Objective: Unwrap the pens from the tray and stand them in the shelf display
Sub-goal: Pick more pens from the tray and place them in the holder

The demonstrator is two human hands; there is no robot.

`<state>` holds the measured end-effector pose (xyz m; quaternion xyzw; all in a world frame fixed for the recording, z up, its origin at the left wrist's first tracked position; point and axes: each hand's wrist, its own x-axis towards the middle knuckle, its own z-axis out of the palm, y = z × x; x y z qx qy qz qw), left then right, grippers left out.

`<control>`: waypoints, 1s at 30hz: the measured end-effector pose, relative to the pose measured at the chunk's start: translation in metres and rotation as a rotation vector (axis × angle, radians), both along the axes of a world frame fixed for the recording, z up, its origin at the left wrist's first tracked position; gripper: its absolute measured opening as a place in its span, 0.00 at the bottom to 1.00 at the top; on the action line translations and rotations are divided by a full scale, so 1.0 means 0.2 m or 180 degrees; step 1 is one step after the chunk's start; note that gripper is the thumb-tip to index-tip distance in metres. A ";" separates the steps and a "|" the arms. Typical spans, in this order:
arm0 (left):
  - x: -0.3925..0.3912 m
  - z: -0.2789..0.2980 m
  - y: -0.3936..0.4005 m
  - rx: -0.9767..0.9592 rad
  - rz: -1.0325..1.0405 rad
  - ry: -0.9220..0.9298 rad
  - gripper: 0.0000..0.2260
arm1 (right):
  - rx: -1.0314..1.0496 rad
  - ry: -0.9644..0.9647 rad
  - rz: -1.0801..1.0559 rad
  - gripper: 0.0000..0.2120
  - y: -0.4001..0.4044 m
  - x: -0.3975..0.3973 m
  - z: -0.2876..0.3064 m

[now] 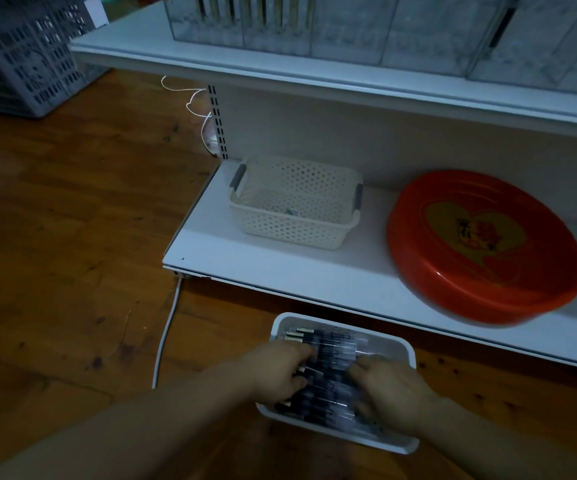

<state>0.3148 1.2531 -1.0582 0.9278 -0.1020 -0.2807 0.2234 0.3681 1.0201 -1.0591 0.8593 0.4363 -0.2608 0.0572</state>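
A white tray (405, 345) lies on the wooden floor below the bottom shelf, filled with several dark pens (332, 344) in clear wrappers. My left hand (280, 370) is over the tray's left side, its fingers curled down among the pens. My right hand (389, 393) is over the right side, fingers also reaching into the pile. Whether either hand holds a pen cannot be made out. Clear display boxes (346, 26) stand on the upper shelf, and the leftmost ones hold several upright pens (263, 10).
On the bottom shelf (245, 261) sit a cream perforated basket (297, 206) and a red round tray (484, 247). A grey crate (23, 53) stands at the far left on the floor. A white cable (166, 334) runs along the floor left of the pen tray.
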 end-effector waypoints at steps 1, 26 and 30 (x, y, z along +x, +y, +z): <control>0.00 0.00 0.00 0.0017 -0.0018 -0.0024 0.21 | -0.0046 -0.0040 0.0038 0.17 0.02 -0.01 -0.01; 0.00 0.04 -0.01 -0.0140 0.0111 -0.0116 0.11 | 0.2085 0.0738 -0.1151 0.14 0.15 -0.05 0.07; 0.02 0.11 -0.01 -0.0175 0.0203 -0.0680 0.11 | 0.2333 0.0582 -0.1425 0.12 0.16 -0.03 0.12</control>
